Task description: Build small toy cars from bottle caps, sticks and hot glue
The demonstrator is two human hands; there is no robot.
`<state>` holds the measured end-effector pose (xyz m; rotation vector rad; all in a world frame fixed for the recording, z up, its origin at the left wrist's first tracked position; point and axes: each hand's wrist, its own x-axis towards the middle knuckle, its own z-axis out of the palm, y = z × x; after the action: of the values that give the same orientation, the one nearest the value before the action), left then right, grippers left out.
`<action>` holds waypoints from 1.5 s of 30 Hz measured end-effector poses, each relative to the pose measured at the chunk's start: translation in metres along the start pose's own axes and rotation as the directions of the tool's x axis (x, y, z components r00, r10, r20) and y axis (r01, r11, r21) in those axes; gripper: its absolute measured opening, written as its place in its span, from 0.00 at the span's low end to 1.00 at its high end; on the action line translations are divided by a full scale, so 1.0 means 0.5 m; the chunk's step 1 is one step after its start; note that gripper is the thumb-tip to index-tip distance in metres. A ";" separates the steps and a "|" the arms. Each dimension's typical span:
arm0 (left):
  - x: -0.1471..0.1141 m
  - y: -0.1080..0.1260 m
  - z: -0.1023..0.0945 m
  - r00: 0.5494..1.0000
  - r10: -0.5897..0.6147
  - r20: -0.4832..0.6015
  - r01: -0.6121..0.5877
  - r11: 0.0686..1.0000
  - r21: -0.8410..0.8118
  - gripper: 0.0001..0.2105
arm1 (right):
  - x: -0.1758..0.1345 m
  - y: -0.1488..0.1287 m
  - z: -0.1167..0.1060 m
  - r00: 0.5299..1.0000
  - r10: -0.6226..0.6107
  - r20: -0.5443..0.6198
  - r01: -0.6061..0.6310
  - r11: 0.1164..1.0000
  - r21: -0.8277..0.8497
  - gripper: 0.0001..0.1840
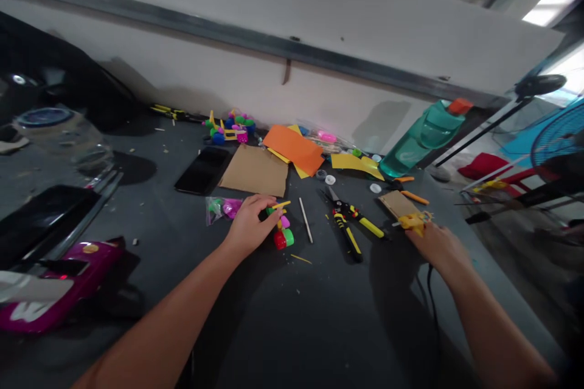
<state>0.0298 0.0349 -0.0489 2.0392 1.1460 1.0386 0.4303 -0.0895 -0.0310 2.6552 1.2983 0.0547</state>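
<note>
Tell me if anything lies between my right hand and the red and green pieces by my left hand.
Yes: the spread yellow-and-black pliers lie on the table between your right hand and the red and green pieces, with a white stick closer to the pieces.

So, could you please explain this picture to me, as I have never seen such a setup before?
Certainly. There is no machine here: you see a person's two bare hands, through one camera worn on that person's head, looking forward and down.

The left hand is at some bright caps; its fingers hide part of them, so I cannot tell how firmly it grips. The right hand holds a yellow tool, probably a glue gun.

On the dark table lie pliers, a white stick, a phone and orange card. A green bottle stands towards the right.
</note>
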 end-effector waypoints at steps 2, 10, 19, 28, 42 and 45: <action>-0.002 -0.001 0.000 1.000 -0.004 0.000 0.004 1.000 -0.001 0.08 | -0.005 -0.002 -0.008 1.000 -0.007 0.012 0.007 1.000 0.019 0.21; 0.001 -0.004 0.000 1.000 0.016 0.015 -0.016 1.000 -0.011 0.06 | -0.120 -0.075 -0.159 0.916 0.115 -0.385 0.107 0.854 0.510 0.15; -0.002 -0.001 -0.005 0.999 0.033 0.020 -0.033 0.999 -0.006 0.06 | -0.205 -0.286 -0.143 0.809 -0.571 -0.138 0.254 0.128 0.959 0.15; -0.002 0.000 -0.002 0.999 0.041 0.006 -0.041 0.999 0.006 0.06 | -0.193 -0.319 -0.044 0.695 -0.676 -0.244 0.529 0.252 0.810 0.13; -0.002 -0.002 -0.001 0.999 0.050 0.002 -0.050 0.999 0.010 0.05 | -0.188 -0.346 -0.041 0.641 -0.690 -0.337 0.647 0.250 0.720 0.10; -0.002 -0.001 -0.001 0.999 0.052 0.002 -0.052 0.999 0.010 0.05 | -0.189 -0.348 -0.044 0.629 -0.696 -0.347 0.671 0.260 0.695 0.10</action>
<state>0.0287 0.0345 -0.0493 2.0872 1.1046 1.0573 0.2340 -0.0560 -0.0362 2.2018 2.8955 -0.8866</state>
